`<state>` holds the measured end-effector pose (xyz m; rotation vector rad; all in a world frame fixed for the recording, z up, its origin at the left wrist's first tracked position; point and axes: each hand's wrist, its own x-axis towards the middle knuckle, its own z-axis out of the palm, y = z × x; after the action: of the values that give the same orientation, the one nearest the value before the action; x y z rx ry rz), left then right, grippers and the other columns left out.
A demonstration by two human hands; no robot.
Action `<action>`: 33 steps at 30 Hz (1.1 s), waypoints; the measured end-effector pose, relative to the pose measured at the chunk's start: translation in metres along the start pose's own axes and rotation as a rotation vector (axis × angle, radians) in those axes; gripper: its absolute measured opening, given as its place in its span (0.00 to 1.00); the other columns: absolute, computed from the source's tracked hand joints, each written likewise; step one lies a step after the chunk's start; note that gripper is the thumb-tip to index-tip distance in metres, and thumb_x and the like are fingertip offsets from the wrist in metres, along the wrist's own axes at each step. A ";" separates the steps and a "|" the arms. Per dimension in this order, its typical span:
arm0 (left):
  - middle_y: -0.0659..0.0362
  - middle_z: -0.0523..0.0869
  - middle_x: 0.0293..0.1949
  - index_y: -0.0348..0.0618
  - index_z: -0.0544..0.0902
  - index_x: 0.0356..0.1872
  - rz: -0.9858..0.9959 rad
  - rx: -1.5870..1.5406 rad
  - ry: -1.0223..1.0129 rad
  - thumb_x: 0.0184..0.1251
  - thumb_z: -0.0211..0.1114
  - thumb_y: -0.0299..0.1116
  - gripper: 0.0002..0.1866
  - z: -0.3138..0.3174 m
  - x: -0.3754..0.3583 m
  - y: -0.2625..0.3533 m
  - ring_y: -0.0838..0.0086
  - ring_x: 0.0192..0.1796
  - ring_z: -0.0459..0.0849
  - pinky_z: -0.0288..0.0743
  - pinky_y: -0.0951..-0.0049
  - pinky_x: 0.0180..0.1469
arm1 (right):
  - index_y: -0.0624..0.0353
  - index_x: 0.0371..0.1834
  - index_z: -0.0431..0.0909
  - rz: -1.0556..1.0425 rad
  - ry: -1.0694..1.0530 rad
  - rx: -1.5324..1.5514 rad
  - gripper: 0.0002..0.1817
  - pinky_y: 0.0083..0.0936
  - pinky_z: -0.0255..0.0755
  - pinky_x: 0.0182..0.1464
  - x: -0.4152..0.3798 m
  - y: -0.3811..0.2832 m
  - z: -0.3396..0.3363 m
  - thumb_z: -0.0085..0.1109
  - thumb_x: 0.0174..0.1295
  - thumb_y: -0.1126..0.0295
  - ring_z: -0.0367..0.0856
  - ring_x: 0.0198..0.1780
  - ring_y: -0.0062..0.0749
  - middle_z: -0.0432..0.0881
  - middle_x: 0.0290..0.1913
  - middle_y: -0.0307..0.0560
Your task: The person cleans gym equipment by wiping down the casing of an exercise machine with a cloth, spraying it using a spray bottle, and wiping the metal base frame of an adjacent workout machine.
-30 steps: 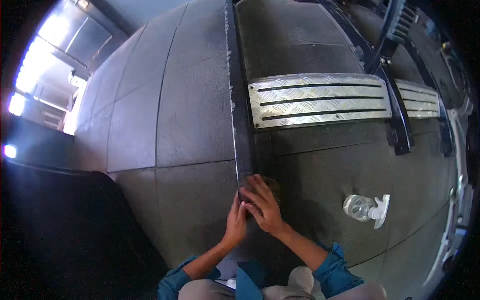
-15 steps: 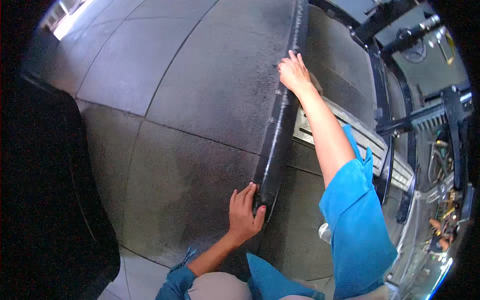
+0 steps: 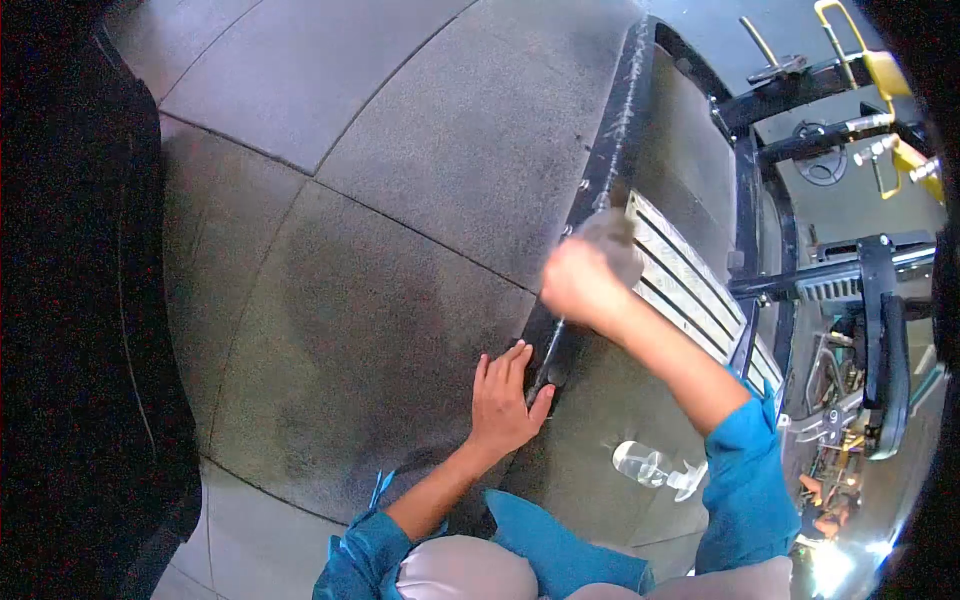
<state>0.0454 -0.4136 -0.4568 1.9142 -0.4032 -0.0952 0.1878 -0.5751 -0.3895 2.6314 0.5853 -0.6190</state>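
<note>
A long black metal beam (image 3: 612, 150), part of a machine's base frame, runs along the floor with pale shiny streaks on its top. My left hand (image 3: 505, 400) lies on the beam's near end, fingers spread, thumb on the right side. Farther up, my right hand (image 3: 582, 282) is closed over the beam and smeared by motion. A blurred grey-brown cloth (image 3: 618, 238) shows beside its fingers. On the floor right of the beam lies a clear spray bottle (image 3: 640, 463) with a white trigger head.
Dark floor tiles (image 3: 400, 310) spread left of the beam. To the right is a ridged silver footplate (image 3: 685, 275), with black machine uprights and yellow handles (image 3: 888, 75) beyond. A large black padded shape (image 3: 90, 330) fills the left side.
My right hand has come back along the beam toward me, the cloth with it. My left hand stays at the near end. The view has shifted, showing more of the spray bottle.
</note>
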 end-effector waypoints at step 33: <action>0.50 0.70 0.62 0.36 0.66 0.63 -0.091 -0.200 -0.266 0.73 0.52 0.39 0.23 -0.057 0.042 0.012 0.64 0.63 0.69 0.60 0.66 0.66 | 0.61 0.39 0.81 0.797 1.022 1.377 0.09 0.32 0.71 0.52 -0.189 -0.123 0.131 0.49 0.62 0.75 0.80 0.45 0.38 0.83 0.40 0.48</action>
<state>0.0967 -0.3805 -0.4187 1.7262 -0.4656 -0.4381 -0.0683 -0.5864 -0.4377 3.7996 -1.1308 1.0232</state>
